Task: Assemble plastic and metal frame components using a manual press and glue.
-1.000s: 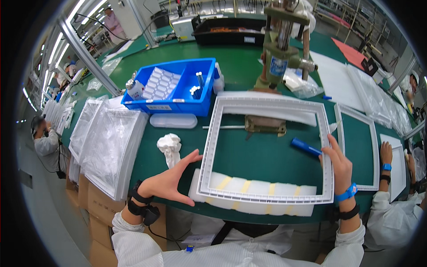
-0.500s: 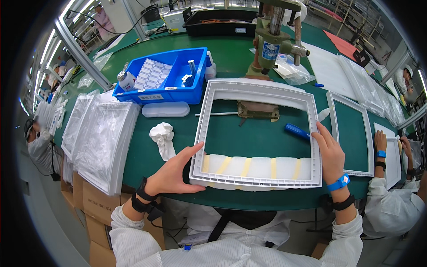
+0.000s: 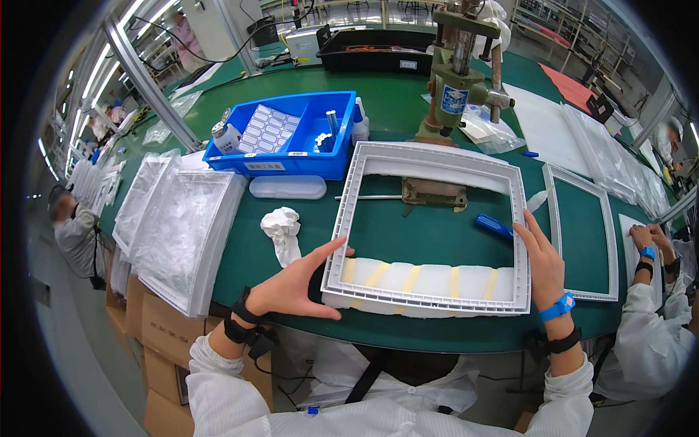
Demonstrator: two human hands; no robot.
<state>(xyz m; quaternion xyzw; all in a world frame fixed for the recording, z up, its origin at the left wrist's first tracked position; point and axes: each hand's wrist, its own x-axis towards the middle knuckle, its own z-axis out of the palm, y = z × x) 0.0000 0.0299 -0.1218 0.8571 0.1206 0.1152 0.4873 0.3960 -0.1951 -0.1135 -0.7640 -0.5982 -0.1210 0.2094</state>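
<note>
Labels and writing: a blue label (image 3: 455, 100) with white print is fixed to the green press (image 3: 466, 69). A pale printed strip (image 3: 263, 167) marks the front of the blue tray (image 3: 336, 162), which holds a sheet of blue-outlined stickers (image 3: 271, 130) and a bottle (image 3: 227, 138) bearing print. The black tray (image 3: 378, 63) carries a small pale tag (image 3: 408, 64); the cardboard box (image 3: 167, 328) by the table has dark lettering, too small to read.

The light grey frame (image 3: 429, 301) is between your hands at the table's near side, its lower bar over a white foam strip (image 3: 415, 277). Your left hand (image 3: 297, 282) is spread, thumb well apart from the fingers, which reach the frame's left side. Your right hand (image 3: 540, 266) has its fingers against the right side; its thumb is hidden, so whether it pinches cannot be told.

Inside the opening, as you see it, are the press base (image 3: 435, 194) and a blue-handled tool (image 3: 494, 226). A crumpled white cloth (image 3: 282, 229) lies left of the frame, a second frame (image 3: 609, 247) right.
</note>
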